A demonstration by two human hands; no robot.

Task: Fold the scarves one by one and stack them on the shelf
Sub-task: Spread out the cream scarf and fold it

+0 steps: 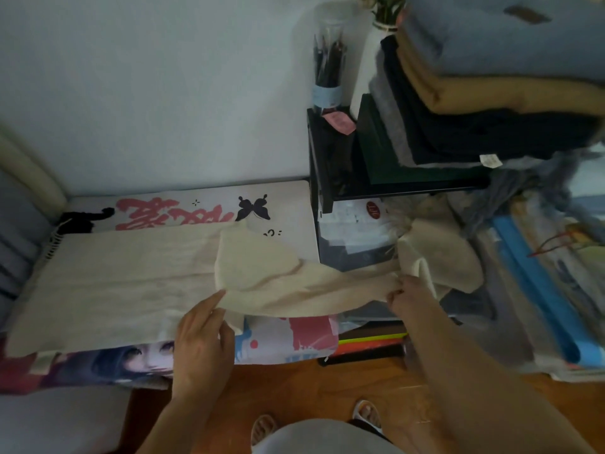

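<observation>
A long cream scarf (114, 276) lies spread across the printed bed cover (281, 339), with its right part lifted and creased. My left hand (201, 335) pinches the scarf's near edge around the middle. My right hand (409, 296) grips the scarf's right end, which bunches up beyond it. On the black shelf (319, 165) at the upper right sits a stack of folded scarves (491, 93) in grey, dark navy, tan and blue.
A clear jar of pencils (329, 63) and a white vase (366, 60) stand on the shelf's left part. A grey-blue fringed cloth (523, 188) hangs below the stack. Boxes and books (537, 290) fill the right side. Wooden floor (294, 394) lies below.
</observation>
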